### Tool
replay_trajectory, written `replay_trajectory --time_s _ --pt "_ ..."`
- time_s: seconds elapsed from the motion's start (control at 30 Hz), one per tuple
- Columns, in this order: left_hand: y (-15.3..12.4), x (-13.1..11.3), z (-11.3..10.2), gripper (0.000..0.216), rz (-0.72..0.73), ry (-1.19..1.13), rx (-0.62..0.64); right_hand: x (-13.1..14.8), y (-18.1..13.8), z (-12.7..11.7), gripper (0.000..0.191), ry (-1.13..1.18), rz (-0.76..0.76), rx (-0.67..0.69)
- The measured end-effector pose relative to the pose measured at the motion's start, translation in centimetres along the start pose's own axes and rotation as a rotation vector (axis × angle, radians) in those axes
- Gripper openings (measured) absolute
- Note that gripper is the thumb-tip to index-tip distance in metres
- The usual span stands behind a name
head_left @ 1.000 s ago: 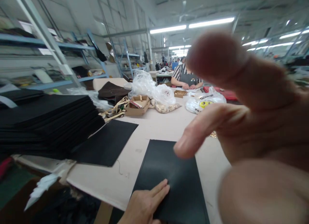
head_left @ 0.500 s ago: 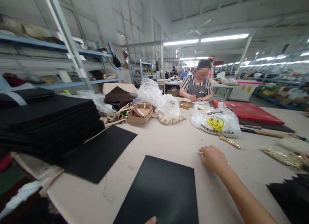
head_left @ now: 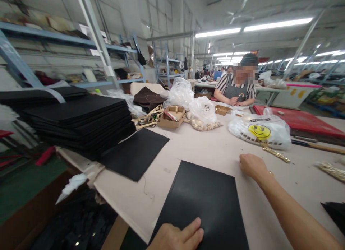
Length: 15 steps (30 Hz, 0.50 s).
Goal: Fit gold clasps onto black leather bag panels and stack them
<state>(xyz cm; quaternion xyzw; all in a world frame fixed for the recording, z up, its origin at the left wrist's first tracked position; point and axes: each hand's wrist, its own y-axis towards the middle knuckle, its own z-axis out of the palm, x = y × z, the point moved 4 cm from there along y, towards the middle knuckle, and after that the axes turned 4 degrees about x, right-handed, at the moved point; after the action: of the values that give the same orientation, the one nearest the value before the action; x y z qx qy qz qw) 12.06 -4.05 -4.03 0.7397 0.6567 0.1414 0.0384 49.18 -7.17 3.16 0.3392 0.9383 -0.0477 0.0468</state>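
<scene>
A smooth black panel (head_left: pixel 205 203), leather-like, lies flat on the table in front of me. My left hand (head_left: pixel 179 237) rests on its lower part, fingers stretched out and pressed lightly on the surface. To the right of the panel's far corner, my right hand (head_left: pixel 252 166) is on the tabletop, apart from the panel. Its fingers are curled closed, and whatever may be in them is hidden. A second black panel (head_left: pixel 137 153) lies to the left, beside a tall stack of black sheets (head_left: pixel 102 110).
Beyond my hands sit a cardboard box (head_left: pixel 171 121), a clear bag of small pieces (head_left: pixel 204 115) and a smiley-face bag (head_left: pixel 260 131). Gold chain (head_left: pixel 276 154) lies near my right hand. A co-worker (head_left: pixel 238 86) sits across the table. An open carton (head_left: pixel 113 235) stands below the left edge.
My left hand has come further into view over the black panel. My right hand's fingers look more curled. The camera has turned left and down, so the scene sits further right.
</scene>
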Motion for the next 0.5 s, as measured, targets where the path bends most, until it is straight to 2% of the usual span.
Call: replay_trajectory --time_s 0.1,0.17,0.27,0.33,0.43,0.5 --pt "0.1 -0.5 -0.4 0.035 -0.033 -0.038 -0.014 1.3 -1.4 -0.6 0.029 0.06 -0.031 0.003" --pt "0.0 -0.6 -1.0 0.04 -0.05 -0.113 0.009 3.3 -3.7 -0.7 0.03 0.189 -0.107 0.025" --pt "-0.4 -0.7 -1.8 0.062 -0.049 -0.245 0.07 7.5 -9.3 0.1 0.03 0.675 -0.229 0.158" --pt "-0.6 -0.7 -2.1 0.065 -0.07 -0.301 0.108 10.3 -13.2 1.1 0.028 0.948 -0.272 0.283" --pt "-0.6 -0.8 -2.3 0.059 -0.128 -0.345 0.15 13.1 -17.0 2.5 0.021 1.014 -0.285 0.394" --pt "-0.5 -0.9 -2.4 0.053 -0.155 -0.362 0.165 14.0 -17.8 2.7 0.019 0.963 -0.293 0.39"
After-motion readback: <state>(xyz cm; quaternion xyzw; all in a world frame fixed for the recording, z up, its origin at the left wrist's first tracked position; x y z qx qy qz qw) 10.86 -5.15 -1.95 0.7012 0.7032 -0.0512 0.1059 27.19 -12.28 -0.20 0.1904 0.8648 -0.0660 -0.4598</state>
